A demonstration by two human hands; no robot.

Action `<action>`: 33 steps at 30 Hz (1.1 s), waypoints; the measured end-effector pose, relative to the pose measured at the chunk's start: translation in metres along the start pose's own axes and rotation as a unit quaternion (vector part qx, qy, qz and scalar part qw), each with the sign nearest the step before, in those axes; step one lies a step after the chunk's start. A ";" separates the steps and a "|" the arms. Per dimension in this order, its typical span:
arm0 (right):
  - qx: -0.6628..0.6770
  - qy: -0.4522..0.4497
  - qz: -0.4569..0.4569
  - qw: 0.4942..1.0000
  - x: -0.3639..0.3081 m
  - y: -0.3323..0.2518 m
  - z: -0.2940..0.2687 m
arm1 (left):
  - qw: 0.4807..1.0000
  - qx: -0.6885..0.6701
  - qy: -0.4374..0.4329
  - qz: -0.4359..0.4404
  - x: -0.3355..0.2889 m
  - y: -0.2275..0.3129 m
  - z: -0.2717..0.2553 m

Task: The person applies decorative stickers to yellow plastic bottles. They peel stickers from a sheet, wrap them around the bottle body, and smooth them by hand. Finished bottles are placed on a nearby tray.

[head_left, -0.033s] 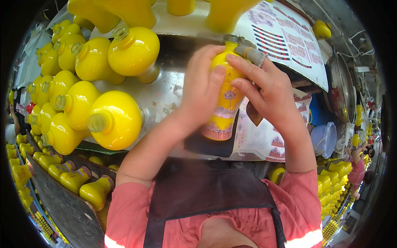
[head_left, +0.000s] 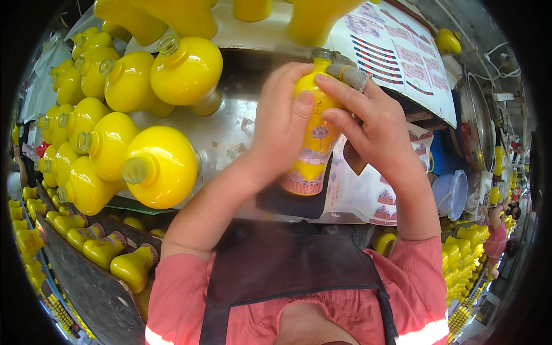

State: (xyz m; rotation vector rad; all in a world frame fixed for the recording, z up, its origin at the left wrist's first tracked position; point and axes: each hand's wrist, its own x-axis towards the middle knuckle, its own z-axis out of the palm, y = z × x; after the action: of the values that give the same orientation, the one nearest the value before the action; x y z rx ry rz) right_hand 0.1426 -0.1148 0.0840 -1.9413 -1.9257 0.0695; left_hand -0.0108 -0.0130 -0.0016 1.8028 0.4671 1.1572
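A yellow glazed bottle with a flower picture and a patterned band at its base is held upright between both hands over a dark pad on a metal bench. My left hand wraps its left side, thumb on the front. On the bottle's right side is my right hand, and its wrapped fingertip lies across the neck, by the bottle's mouth. The back of the bottle is hidden.
Several plain yellow bottles crowd the bench to the left and behind. Smaller yellow bottles lie on a dark board at lower left. Printed decal sheets lie at upper right and beside the pad. A pale blue tub stands at right.
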 end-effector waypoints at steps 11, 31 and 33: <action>0.095 -0.018 -0.019 0.995 0.000 0.012 -0.003 | 1.000 -0.004 0.001 0.013 -0.004 -0.002 0.001; 0.011 0.256 -0.075 0.964 0.027 0.001 -0.010 | 0.997 -0.045 -0.019 -0.058 0.000 0.003 -0.001; 0.043 0.226 -0.079 0.970 0.024 0.004 -0.007 | 0.994 -0.056 0.003 -0.097 0.009 0.003 0.003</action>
State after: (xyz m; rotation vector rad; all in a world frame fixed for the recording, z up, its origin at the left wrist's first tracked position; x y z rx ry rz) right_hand 0.1499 -0.0930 0.0952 -1.5728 -1.7256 -0.3040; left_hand -0.0044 -0.0103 0.0052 1.6202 0.5568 1.0342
